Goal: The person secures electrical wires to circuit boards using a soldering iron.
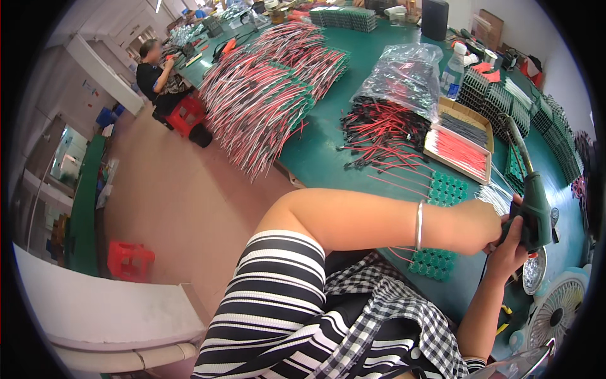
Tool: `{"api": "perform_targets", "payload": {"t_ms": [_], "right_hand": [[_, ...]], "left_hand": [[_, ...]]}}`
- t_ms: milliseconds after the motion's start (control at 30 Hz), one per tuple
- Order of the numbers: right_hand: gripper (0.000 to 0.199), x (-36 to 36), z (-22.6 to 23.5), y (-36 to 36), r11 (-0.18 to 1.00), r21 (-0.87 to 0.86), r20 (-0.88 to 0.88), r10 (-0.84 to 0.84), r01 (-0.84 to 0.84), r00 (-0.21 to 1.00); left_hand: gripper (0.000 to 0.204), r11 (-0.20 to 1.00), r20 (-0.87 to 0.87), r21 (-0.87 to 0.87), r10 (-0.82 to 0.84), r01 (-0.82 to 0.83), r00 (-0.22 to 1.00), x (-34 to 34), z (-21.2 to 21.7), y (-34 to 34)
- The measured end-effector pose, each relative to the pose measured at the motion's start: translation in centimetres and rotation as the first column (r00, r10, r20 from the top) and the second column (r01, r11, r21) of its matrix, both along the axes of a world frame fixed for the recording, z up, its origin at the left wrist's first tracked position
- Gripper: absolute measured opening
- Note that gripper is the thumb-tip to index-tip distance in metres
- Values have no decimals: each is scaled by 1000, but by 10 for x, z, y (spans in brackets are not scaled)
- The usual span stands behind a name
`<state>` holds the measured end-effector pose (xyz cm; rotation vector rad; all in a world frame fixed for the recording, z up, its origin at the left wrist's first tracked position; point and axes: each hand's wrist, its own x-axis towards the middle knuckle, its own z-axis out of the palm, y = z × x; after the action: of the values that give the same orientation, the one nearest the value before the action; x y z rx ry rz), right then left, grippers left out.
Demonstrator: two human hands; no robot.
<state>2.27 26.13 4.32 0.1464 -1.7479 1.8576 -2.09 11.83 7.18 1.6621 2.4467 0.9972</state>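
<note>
My left arm reaches across to the right, and my left hand is closed at the handle of a green soldering gun. From below, my right hand also closes on the gun's handle. The gun's metal barrel points up and away. Left of it lies a panel of small green circuit boards, with red wires running off its left side. My left forearm hides the panel's middle, and its lower part shows below the arm. Some white wires lie just beyond my left hand.
Beyond the boards sit red and black wires under a clear plastic bag, a cardboard tray of red pieces and a spray bottle. A small fan stands near right. A wire heap and a seated co-worker are far left.
</note>
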Motion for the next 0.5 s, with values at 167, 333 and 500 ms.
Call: {"api": "perform_targets", "payload": {"t_ms": [167, 333, 500], "right_hand": [[33, -11, 11, -3, 998, 11, -25, -56, 57, 998], [31, -17, 2, 3, 993, -13, -95, -122, 121, 988], [33, 3, 0, 35, 975, 143, -38, -167, 171, 985]], "left_hand": [[8, 994, -107, -109, 9, -21, 994, -9, 24, 3], [8, 986, -106, -164, 13, -30, 994, -6, 37, 6], [8, 967, -259, -234, 32, -95, 965, 2, 44, -8]]}}
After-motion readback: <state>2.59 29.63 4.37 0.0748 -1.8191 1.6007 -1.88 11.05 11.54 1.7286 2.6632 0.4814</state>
